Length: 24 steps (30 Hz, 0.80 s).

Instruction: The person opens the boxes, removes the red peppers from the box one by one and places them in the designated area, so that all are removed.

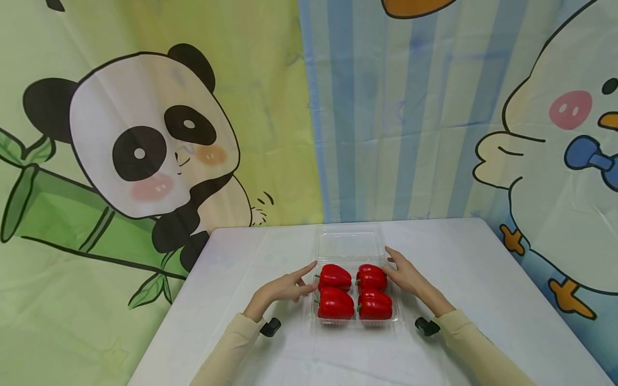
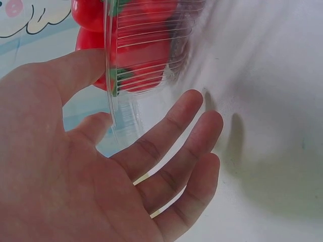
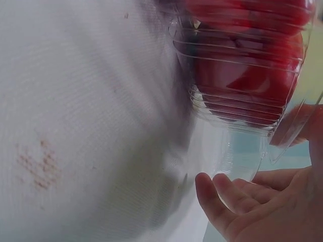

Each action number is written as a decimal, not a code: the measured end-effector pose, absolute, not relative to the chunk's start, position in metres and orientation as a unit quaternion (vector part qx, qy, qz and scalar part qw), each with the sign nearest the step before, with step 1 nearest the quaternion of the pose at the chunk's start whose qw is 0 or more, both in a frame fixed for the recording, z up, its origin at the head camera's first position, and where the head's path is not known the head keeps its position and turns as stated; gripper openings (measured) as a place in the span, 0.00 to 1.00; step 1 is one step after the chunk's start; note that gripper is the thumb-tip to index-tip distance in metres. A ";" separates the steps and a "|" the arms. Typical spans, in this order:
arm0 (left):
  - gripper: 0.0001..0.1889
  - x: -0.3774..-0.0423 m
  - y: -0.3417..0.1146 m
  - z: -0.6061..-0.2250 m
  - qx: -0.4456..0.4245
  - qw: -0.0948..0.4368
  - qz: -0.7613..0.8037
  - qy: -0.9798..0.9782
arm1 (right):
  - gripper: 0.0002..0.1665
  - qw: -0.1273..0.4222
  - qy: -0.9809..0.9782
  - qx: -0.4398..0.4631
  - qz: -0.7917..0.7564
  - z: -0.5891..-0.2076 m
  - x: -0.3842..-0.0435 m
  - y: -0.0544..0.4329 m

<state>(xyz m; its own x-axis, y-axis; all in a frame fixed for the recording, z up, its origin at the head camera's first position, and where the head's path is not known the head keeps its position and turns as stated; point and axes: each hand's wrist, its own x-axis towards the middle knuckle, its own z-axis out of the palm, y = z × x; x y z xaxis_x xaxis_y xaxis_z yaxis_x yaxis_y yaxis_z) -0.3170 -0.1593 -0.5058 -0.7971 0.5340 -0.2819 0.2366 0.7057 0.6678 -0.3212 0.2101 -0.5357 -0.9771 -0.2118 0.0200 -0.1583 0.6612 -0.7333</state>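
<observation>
A clear plastic clamshell box (image 1: pixel 333 322) lies on the table with its lid (image 1: pixel 351 245) folded back flat behind it. Several red bell peppers (image 1: pixel 335 304) with green stems fill the base in two rows. At the left side, my left hand (image 1: pixel 285 288) has its thumb and index finger at the box's rim (image 2: pixel 109 60); the other fingers spread below, relaxed. My right hand (image 1: pixel 405 276) is at the back right corner, thumb over the rim near a rear pepper (image 1: pixel 371 277). In the right wrist view its loose fingers (image 3: pixel 214 196) hang beside the box's ribbed wall.
A white-covered table (image 1: pixel 270 354) spreads under the box. Behind it hangs a cloth backdrop with a panda (image 1: pixel 140 107) and a white bird (image 1: pixel 569 214). Dark wrist cameras (image 1: pixel 270 327) are strapped at both sleeves.
</observation>
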 end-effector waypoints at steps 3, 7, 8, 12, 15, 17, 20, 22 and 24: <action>0.40 -0.317 -0.160 -0.507 0.218 0.234 0.317 0.893 | 0.41 0.029 0.911 -0.107 -0.398 -0.536 -0.322 0.211; 0.40 -0.319 -0.161 -0.508 0.219 0.234 0.318 0.892 | 0.41 0.031 0.912 -0.108 -0.394 -0.536 -0.323 0.211; 0.40 -0.319 -0.161 -0.508 0.219 0.234 0.318 0.892 | 0.41 0.032 0.913 -0.107 -0.393 -0.536 -0.323 0.211; 0.40 -0.319 -0.161 -0.508 0.215 0.235 0.318 0.893 | 0.41 0.034 0.913 -0.107 -0.393 -0.534 -0.323 0.210; 0.40 -0.319 -0.160 -0.508 0.213 0.235 0.318 0.893 | 0.41 0.034 0.912 -0.107 -0.394 -0.532 -0.322 0.210; 0.40 -0.319 -0.160 -0.508 0.214 0.235 0.319 0.893 | 0.41 0.037 0.912 -0.106 -0.393 -0.531 -0.322 0.210; 0.40 -0.319 -0.160 -0.508 0.215 0.236 0.320 0.892 | 0.41 0.040 0.912 -0.106 -0.395 -0.530 -0.321 0.209; 0.40 -0.319 -0.160 -0.508 0.217 0.237 0.321 0.891 | 0.41 0.040 0.912 -0.109 -0.393 -0.529 -0.321 0.209; 0.40 -0.319 -0.161 -0.509 0.218 0.236 0.321 0.891 | 0.40 0.038 0.912 -0.113 -0.393 -0.529 -0.321 0.209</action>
<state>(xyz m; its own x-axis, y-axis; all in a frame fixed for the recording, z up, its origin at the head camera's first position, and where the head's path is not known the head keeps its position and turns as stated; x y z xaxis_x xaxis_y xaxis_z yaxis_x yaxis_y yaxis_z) -0.3187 -0.1605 -0.5086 -0.7930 0.5409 -0.2805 0.2374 0.6983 0.6753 -0.3208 0.2093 -0.5287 -0.9718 -0.2351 0.0192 -0.1753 0.6653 -0.7257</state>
